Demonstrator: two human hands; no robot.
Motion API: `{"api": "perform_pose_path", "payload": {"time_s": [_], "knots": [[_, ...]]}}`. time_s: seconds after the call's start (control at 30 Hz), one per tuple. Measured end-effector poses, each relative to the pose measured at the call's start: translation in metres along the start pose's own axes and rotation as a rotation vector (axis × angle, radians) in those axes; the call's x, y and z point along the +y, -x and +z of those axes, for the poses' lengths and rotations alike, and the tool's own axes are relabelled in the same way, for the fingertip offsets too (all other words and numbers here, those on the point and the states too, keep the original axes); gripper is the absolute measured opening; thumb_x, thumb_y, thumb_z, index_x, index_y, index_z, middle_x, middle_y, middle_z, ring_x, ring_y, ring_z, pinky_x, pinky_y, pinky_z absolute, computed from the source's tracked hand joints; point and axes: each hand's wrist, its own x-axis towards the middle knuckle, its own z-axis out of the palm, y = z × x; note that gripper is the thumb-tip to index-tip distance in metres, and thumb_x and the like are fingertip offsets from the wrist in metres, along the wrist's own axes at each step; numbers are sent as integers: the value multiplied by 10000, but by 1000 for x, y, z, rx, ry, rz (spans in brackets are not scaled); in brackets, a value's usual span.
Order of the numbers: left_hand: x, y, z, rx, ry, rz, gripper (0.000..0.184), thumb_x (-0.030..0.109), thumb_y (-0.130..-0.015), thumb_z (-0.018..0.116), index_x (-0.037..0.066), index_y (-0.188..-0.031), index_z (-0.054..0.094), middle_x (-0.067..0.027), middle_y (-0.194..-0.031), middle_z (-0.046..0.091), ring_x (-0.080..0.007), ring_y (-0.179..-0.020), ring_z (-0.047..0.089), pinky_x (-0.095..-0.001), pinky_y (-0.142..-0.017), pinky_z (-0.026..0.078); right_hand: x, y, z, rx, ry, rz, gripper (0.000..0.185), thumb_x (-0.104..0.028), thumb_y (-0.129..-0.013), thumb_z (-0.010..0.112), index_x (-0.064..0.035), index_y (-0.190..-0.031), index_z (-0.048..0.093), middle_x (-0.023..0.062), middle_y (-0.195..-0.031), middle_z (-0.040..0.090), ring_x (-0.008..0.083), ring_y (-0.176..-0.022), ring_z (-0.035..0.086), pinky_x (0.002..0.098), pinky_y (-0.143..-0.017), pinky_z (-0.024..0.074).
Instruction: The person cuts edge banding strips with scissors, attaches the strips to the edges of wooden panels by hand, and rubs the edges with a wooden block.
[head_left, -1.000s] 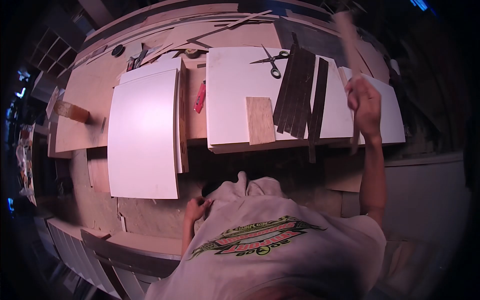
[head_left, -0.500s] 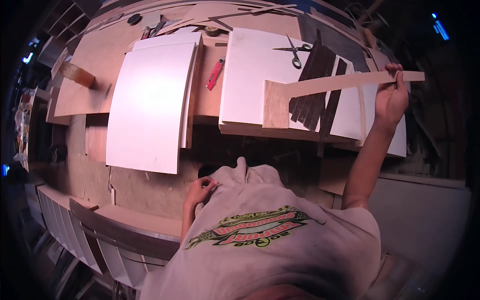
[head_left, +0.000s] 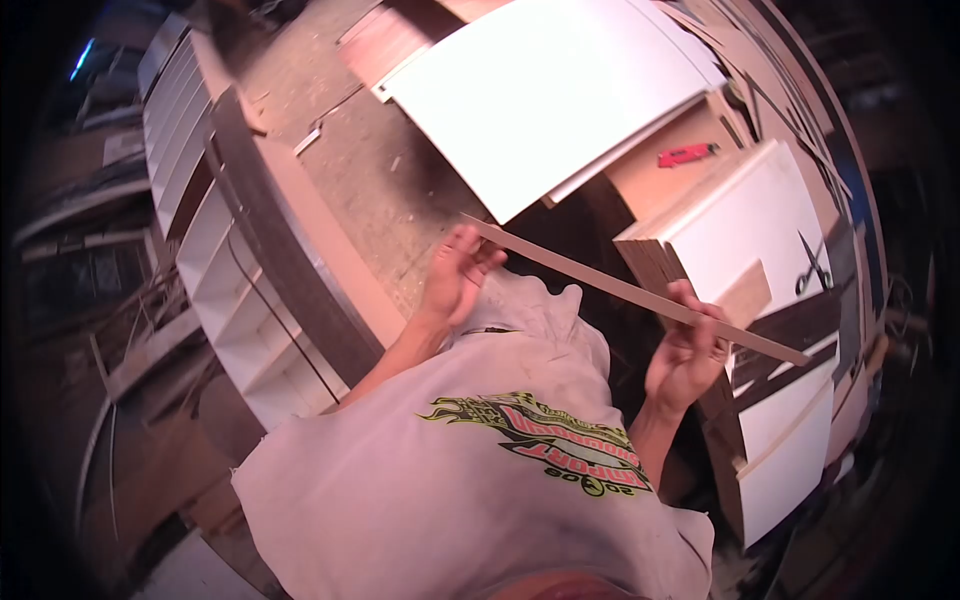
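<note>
Right hand [head_left: 690, 345] pinched on pale strip [head_left: 590, 277], nearer its right end. Left hand [head_left: 457, 277] at strip's other end, fingers part-curled; can't tell if gripping. Strip slants across, in front of the shirt [head_left: 400, 470]. Red cutter [head_left: 687, 155] between white panel [head_left: 560, 90] and white stack [head_left: 745, 225]; scissors [head_left: 814, 270] on stack.

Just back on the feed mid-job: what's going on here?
A person's right hand holds a pale strip in the air. The left hand is at its other end; whether it grips is unclear. Scissors and dark strips lie on a white board, a red cutter off to one side.
</note>
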Motion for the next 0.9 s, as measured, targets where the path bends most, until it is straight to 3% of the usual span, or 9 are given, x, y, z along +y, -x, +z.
{"api": "perform_pose_path", "payload": {"time_s": [0.03,0.17,0.23,0.43,0.53,0.57,0.67,0.73,0.9], "knots": [[12,-2,-13,15,31,90,165,171,-914,519,45,-995,586,-63,-1024,614,-157,-923,582,-242,-747,513,4,3,11,-3,48,140,141,-33,-863,524,11,-963,613,116,-871,657,228,-832,637,356,-789,512],[82,-28,-46,88,64,290,162,125,-907,516,46,-1035,577,-46,-1011,616,-105,-857,595,-180,-719,505,15,-8,12,-978,834,902,239,-191,-851,586,18,-751,647,71,-675,640,128,-669,594,274,-652,454],[116,-44,-30,276,-55,356,168,137,-886,555,83,-1044,566,3,-884,620,-99,-796,597,-219,-695,493,14,3,41,-1208,999,636,211,-183,-840,604,-4,-736,646,77,-629,615,121,-592,552,261,-575,426],[165,-108,-65,159,-301,280,233,100,-863,590,41,-1084,549,-18,-850,616,-92,-746,600,-204,-667,497,12,3,100,-819,639,311,187,-115,-669,768,-27,-681,604,41,-617,579,138,-563,493,271,-573,388],[182,-146,-79,148,-434,202,233,82,-876,568,27,-1098,521,-22,-872,599,-96,-765,601,-185,-641,483,12,-2,128,-1377,216,411,191,-97,-638,758,-16,-743,621,19,-680,574,142,-680,555,269,-641,420],[185,-158,-84,143,-435,196,233,82,-876,568,27,-1098,521,-22,-872,599,-96,-765,601,-185,-641,483,17,1,138,-1370,218,410,191,-97,-638,758,-16,-743,621,19,-680,574,142,-680,555,269,-641,420],[183,-190,-85,78,-557,123,249,83,-860,595,-1,-1086,531,-47,-858,616,-107,-711,626,-188,-583,469,60,7,163,-616,842,44,413,-192,-676,720,-12,-1019,578,168,-1014,558,292,-947,541,326,-823,425],[186,-204,-83,34,-579,70,253,77,-857,596,-5,-1085,525,-49,-848,615,-111,-711,628,-190,-584,472,116,3,149,-344,1517,-58,572,-282,-765,674,-27,-1216,433,185,-1253,406,316,-1164,395,442,-971,286],[186,-233,-86,-41,-604,-31,265,61,-845,607,-19,-1074,498,-57,-794,600,-139,-698,638,-213,-624,507,171,9,113,-82,1557,98,468,-259,-786,671,-63,-1164,476,168,-1073,551,293,-1034,515,422,-898,347]]}}
